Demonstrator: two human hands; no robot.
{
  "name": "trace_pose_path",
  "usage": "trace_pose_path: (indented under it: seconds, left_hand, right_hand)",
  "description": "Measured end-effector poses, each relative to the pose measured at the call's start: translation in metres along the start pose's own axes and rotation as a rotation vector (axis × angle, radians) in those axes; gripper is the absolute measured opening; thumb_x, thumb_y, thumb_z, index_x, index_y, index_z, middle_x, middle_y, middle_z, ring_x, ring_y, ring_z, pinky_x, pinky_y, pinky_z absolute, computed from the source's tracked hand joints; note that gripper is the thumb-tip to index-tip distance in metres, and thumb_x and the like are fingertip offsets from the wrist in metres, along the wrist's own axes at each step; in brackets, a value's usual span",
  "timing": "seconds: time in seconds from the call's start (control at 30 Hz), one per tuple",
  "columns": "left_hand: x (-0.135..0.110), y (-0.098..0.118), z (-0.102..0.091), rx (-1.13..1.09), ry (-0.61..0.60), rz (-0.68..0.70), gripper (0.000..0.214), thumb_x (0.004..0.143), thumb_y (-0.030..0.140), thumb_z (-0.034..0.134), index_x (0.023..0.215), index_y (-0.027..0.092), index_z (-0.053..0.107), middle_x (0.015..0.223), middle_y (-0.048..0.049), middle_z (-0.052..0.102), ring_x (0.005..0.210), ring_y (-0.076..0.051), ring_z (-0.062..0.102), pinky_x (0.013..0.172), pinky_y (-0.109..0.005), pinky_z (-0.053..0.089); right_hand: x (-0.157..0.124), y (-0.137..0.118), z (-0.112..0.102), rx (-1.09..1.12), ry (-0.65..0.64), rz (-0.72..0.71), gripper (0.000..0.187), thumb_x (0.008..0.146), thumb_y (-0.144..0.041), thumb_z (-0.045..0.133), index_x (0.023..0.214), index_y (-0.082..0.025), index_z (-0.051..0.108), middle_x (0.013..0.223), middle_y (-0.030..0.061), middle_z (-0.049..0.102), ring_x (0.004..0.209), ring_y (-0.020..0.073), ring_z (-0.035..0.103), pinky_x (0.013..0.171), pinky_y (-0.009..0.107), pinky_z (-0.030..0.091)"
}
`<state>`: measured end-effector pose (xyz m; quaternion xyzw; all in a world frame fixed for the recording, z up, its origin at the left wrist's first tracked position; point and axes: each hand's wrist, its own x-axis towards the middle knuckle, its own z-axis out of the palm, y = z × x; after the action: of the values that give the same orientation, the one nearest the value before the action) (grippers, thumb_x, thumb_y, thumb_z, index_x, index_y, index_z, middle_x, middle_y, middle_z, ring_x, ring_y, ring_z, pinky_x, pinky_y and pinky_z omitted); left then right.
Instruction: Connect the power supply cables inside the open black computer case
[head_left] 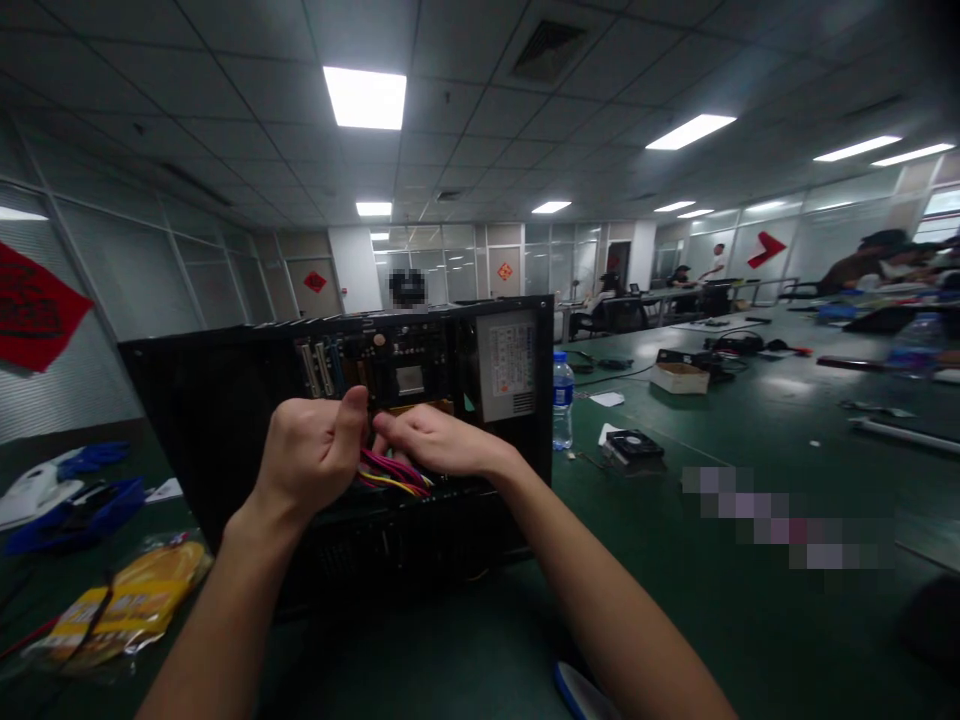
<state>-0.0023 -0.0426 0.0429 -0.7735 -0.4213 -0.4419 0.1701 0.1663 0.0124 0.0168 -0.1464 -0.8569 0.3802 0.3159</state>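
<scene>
A black computer case [195,410] stands on the green table in front of me, its side open toward me. Inside it I see the motherboard [411,380] and, at the upper right, a silver power supply [506,368] with a label. My left hand [315,445] is closed at the case opening, thumb up, around a bundle of coloured cables [394,474]. My right hand [442,440] reaches in from the right, its fingers curled at the same purple, yellow and red wires. The fingertips of both hands are partly hidden, and the cable ends do not show.
Right of the case stand a water bottle [562,400], a hard drive [634,446] and a small open box [679,374]. On the left lie a yellow plastic package [127,600] and a blue tray [79,515]. Several people sit at tables farther back.
</scene>
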Motion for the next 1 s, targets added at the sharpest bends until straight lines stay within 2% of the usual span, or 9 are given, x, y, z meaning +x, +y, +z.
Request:
trace_pose_path:
  seconds: [0.1, 0.23, 0.4, 0.47, 0.57, 0.67, 0.73, 0.87, 1.0]
  left_hand:
    - [-0.001, 0.003, 0.001, 0.044, -0.014, 0.104, 0.06, 0.094, 0.044, 0.035, 0.04, 0.02, 0.047, 0.041, -0.002, 0.048, 0.039, -0.01, 0.043, 0.047, -0.026, 0.029]
    - [-0.001, 0.019, -0.007, -0.053, 0.063, 0.133, 0.055, 0.095, 0.038, 0.038, 0.045, 0.02, 0.051, 0.042, -0.0002, 0.05, 0.039, -0.01, 0.045, 0.047, -0.025, 0.032]
    - [0.001, 0.043, -0.019, -0.173, 0.179, -0.05, 0.034, 0.093, 0.037, 0.051, 0.067, 0.018, 0.064, 0.063, 0.0007, 0.064, 0.057, -0.011, 0.059, 0.056, -0.022, 0.044]
    - [0.005, 0.045, -0.021, -0.284, 0.202, -0.182, 0.022, 0.087, 0.04, 0.061, 0.088, 0.019, 0.069, 0.081, -0.0002, 0.07, 0.071, -0.014, 0.065, 0.06, -0.022, 0.05]
    - [0.009, 0.038, -0.018, -0.611, 0.129, -0.377, 0.034, 0.08, 0.048, 0.068, 0.106, 0.026, 0.067, 0.093, -0.0019, 0.073, 0.074, -0.019, 0.069, 0.056, -0.026, 0.056]
    - [0.01, 0.031, -0.012, -0.839, -0.097, -0.486, 0.031, 0.079, 0.058, 0.064, 0.089, 0.031, 0.073, 0.084, -0.0044, 0.076, 0.072, -0.025, 0.071, 0.059, -0.035, 0.061]
    - [0.01, 0.032, -0.008, -0.929, -0.16, -0.498, 0.033, 0.08, 0.061, 0.061, 0.078, 0.031, 0.074, 0.079, -0.0051, 0.076, 0.077, -0.029, 0.073, 0.067, -0.042, 0.062]
    - [0.009, 0.042, -0.006, -1.018, -0.072, -0.512, 0.028, 0.08, 0.058, 0.062, 0.075, 0.033, 0.074, 0.08, -0.0039, 0.077, 0.091, -0.034, 0.072, 0.076, -0.051, 0.062]
    - [0.01, 0.05, -0.009, -1.031, 0.003, -0.521, 0.024, 0.079, 0.057, 0.064, 0.08, 0.036, 0.075, 0.085, -0.0005, 0.077, 0.091, -0.032, 0.072, 0.083, -0.052, 0.061]
  right_hand:
    - [-0.01, -0.023, 0.0, -0.061, -0.144, -0.003, 0.055, 0.082, -0.067, 0.056, 0.069, -0.014, 0.062, 0.059, -0.0029, 0.054, 0.052, 0.008, 0.046, 0.051, 0.021, 0.034]
    - [-0.025, -0.052, -0.003, -0.068, -0.148, 0.035, 0.046, 0.077, -0.059, 0.068, 0.068, -0.014, 0.059, 0.056, -0.0047, 0.053, 0.05, 0.0073, 0.046, 0.048, 0.02, 0.032]
    - [-0.035, -0.068, -0.006, 0.107, 0.021, -0.018, 0.047, 0.081, -0.06, 0.062, 0.073, -0.013, 0.063, 0.054, -0.0049, 0.05, 0.046, 0.007, 0.045, 0.044, 0.019, 0.031]
    - [-0.035, -0.071, -0.007, 0.142, 0.153, -0.038, 0.049, 0.082, -0.061, 0.06, 0.071, -0.014, 0.062, 0.052, -0.0046, 0.049, 0.044, 0.0067, 0.044, 0.042, 0.019, 0.03]
    - [-0.034, -0.073, -0.007, 0.147, 0.413, -0.081, 0.05, 0.082, -0.062, 0.061, 0.065, -0.015, 0.059, 0.05, -0.0051, 0.047, 0.042, 0.0057, 0.04, 0.04, 0.019, 0.028]
    - [-0.032, -0.074, -0.005, 0.134, 0.588, -0.128, 0.052, 0.08, -0.064, 0.062, 0.062, -0.016, 0.057, 0.049, -0.005, 0.045, 0.044, 0.0057, 0.04, 0.04, 0.019, 0.028]
    - [-0.032, -0.073, -0.003, 0.119, 0.645, -0.152, 0.053, 0.08, -0.066, 0.06, 0.06, -0.017, 0.055, 0.05, -0.0047, 0.044, 0.046, 0.0062, 0.041, 0.041, 0.019, 0.029]
    - [-0.032, -0.074, 0.0, 0.061, 0.671, -0.171, 0.054, 0.084, -0.064, 0.056, 0.059, -0.017, 0.054, 0.05, -0.0042, 0.043, 0.048, 0.0069, 0.041, 0.043, 0.02, 0.028]
    - [-0.033, -0.074, 0.001, 0.052, 0.554, -0.15, 0.056, 0.09, -0.063, 0.048, 0.059, -0.017, 0.054, 0.05, -0.0034, 0.045, 0.047, 0.007, 0.042, 0.044, 0.02, 0.03]
